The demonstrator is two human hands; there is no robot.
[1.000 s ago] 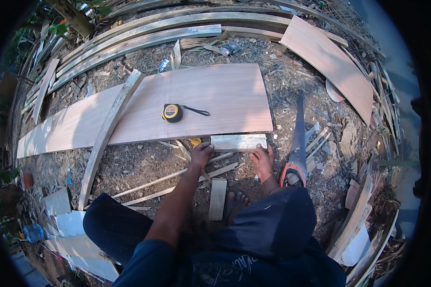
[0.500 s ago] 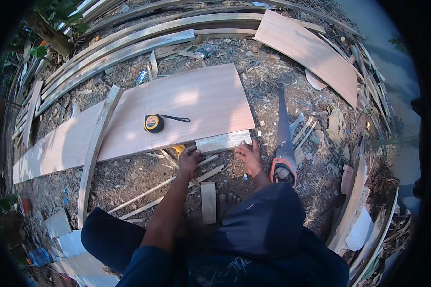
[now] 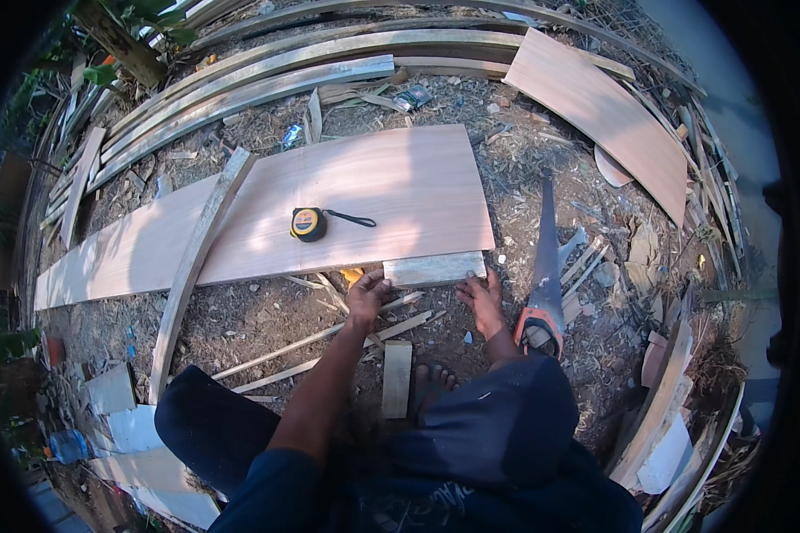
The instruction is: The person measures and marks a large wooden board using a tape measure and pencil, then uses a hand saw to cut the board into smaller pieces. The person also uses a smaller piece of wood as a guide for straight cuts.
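A short pale wooden block lies along the near edge of a plywood sheet, by its right corner. My left hand grips the block's left end with bent fingers. At the opposite end, my right hand has its fingers and thumb against the block. A black and yellow tape measure with a wrist strap rests on the sheet, touched by neither hand. To the right of my right hand, a handsaw with an orange handle lies on the ground.
A long wooden batten crosses the sheet's left part. Another plywood panel leans over timber at the far right. Long planks run along the back. Thin sticks and a small upright-lying board are near my foot.
The whole view has shifted slightly, so things appear farther right and a little lower. Both hands stay at the ends of the wooden block, which keeps its place along the sheet's edge.
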